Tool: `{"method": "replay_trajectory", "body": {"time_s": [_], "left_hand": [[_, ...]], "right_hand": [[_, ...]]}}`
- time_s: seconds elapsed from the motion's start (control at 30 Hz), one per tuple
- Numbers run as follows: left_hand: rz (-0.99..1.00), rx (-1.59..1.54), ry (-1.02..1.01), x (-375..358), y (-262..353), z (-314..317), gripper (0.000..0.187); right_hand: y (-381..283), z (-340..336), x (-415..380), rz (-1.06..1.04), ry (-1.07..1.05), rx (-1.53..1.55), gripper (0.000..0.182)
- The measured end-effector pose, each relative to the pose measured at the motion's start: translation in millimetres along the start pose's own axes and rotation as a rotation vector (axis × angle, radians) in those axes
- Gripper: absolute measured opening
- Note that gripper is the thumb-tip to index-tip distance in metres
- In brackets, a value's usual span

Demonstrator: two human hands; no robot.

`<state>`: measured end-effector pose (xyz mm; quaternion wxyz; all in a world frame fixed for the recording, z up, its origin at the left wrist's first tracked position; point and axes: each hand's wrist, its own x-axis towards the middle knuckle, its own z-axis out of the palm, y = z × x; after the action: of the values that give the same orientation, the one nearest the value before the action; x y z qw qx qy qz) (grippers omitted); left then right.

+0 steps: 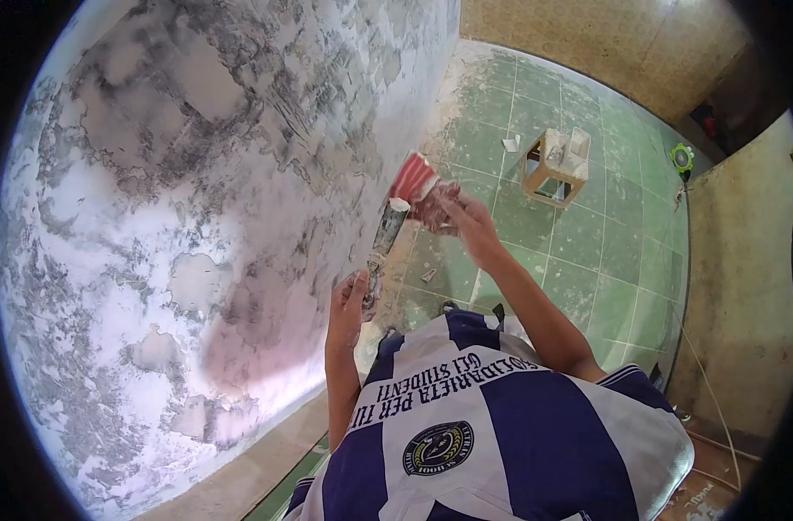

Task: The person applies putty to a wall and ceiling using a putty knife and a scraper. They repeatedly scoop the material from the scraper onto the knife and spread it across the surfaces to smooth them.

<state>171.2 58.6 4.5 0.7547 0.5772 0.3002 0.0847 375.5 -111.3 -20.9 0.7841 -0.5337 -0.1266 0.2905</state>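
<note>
Right up against the flaking wall [197, 200], the person stands with both arms raised in front of a blue-and-white striped shirt [492, 434]. Their left hand [348, 304] is wrapped around the lower end of a scraper [386, 243], a long plaster-caked handle that slants up and to the right, its tip close to the wall's right edge. Their right hand [461, 215] is pinched around a piece of red sandpaper [414, 178], which sits at the scraper's upper end, touching it or just over it; I cannot tell which. The wall surface is mottled white and grey, with patches of paint peeled away. Below them the green tiled floor [587, 234] is dusted white along the foot of the wall. Well apart from the hands, toward the far side of the floor, stands a small wooden stool [554, 165], and beyond it a little green disc-shaped object [681, 157] lies near the far wall.
</note>
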Motion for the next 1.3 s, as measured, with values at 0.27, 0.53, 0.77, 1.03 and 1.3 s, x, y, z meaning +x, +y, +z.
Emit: {"method": "replay_trajectory", "body": {"time_s": [0.27,0.53,0.77,1.03,1.3], "left_hand": [[-0.048,0.017,-0.012,11,-17,8,0.035],[0.022,0.045,0.189,16,-15,-5,0.027],[0.483,0.401,0.141,31,-31,-18,0.023],[0.492,0.556,0.139,33,-50,-51,0.031],[0.471,0.851,0.338,7,-84,-90,0.030]], "right_hand": [[10,13,-18,0.017,-0.195,-0.179,0.028],[25,-31,-20,0.234,-0.180,-0.282,0.025],[-11,-15,-33,0.369,-0.107,0.238,0.020],[-7,-10,-39,0.418,-0.235,0.333,0.022],[0,-8,-35,0.411,-0.214,0.344,0.021]]}}
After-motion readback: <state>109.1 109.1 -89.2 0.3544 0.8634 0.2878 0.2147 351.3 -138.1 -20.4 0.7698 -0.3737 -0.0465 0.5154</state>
